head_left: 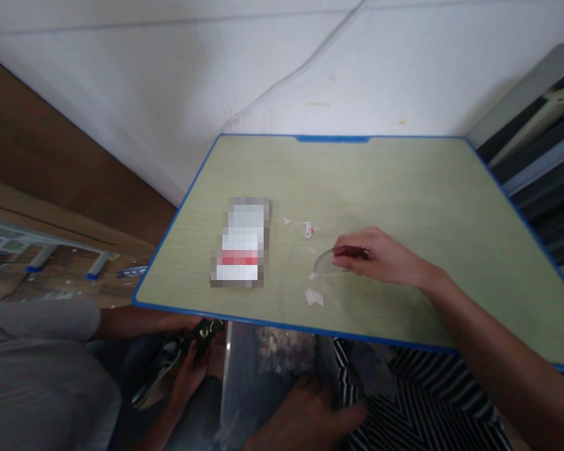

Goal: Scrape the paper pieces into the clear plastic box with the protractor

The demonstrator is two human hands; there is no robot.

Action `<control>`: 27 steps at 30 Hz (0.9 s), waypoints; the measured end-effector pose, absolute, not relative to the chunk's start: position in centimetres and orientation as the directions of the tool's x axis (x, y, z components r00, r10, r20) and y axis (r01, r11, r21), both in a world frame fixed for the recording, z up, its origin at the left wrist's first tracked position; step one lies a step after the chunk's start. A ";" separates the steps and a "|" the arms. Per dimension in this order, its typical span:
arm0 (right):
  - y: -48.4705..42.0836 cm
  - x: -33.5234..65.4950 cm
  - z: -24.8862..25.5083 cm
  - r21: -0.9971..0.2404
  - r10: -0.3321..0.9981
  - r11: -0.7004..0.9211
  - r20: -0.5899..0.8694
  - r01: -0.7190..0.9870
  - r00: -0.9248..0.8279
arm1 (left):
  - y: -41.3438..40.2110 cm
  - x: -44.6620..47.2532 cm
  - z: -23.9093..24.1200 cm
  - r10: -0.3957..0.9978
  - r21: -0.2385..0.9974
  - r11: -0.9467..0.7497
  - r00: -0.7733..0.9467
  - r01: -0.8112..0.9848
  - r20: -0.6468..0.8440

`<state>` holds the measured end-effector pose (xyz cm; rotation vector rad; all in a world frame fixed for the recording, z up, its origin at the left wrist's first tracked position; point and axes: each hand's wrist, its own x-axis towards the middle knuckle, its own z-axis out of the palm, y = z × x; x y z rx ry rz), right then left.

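Note:
My right hand (373,257) is over the middle of the table, its fingers closed on a small dark red piece (355,252). A half-round, greyish see-through plate with marks (326,262), like a protractor, sticks out to the left of these fingers; whether it joins the dark red piece is hidden. Torn white scraps lie close by, one with red print (308,230) and a larger one (314,297). Below the near table edge, my left hand (305,410) hangs over a clear plastic bin (230,376), thumb spread and nothing visible in it. Its fingertips are dim and blurred.
A pixelated flat white item with a red band (239,241) lies left on the blue-edged table (395,181). At the lower left, another person's hands (192,369) hold a dark green object (204,333). A white wall (169,81) stands behind the table.

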<state>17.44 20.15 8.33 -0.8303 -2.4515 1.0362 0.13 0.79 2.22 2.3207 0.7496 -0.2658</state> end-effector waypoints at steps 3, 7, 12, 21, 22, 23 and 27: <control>20.0 17.7 8.5 -0.728 0.583 0.587 0.077 0.354 -0.809 | 0.7 0.1 2.2 0.464 0.550 -0.594 0.808 0.588 -0.363; 20.0 18.2 9.1 -0.710 0.504 0.613 0.013 0.347 -0.864 | 0.7 0.0 2.2 0.463 0.564 -0.581 0.809 0.586 -0.363; 19.7 18.1 9.6 -0.740 0.490 0.597 0.031 0.309 -0.871 | 0.9 0.1 2.6 0.450 0.567 -0.565 0.800 0.600 -0.398; 19.4 17.6 9.3 -0.744 0.497 0.576 -0.011 0.339 -0.868 | 0.4 -0.2 2.6 0.538 0.582 -0.499 0.756 0.642 -0.373; 19.5 17.7 9.4 -0.750 0.511 0.576 0.020 0.325 -0.859 | 0.5 -0.2 2.8 0.543 0.582 -0.486 0.747 0.652 -0.383; 19.5 17.7 9.4 -0.757 0.521 0.576 0.049 0.308 -0.852 | 0.6 -0.3 2.9 0.542 0.588 -0.472 0.743 0.656 -0.393; 19.7 17.8 9.2 -0.776 0.527 0.561 0.068 0.287 -0.847 | 1.0 -0.3 3.5 0.512 0.624 -0.442 0.753 0.644 -0.414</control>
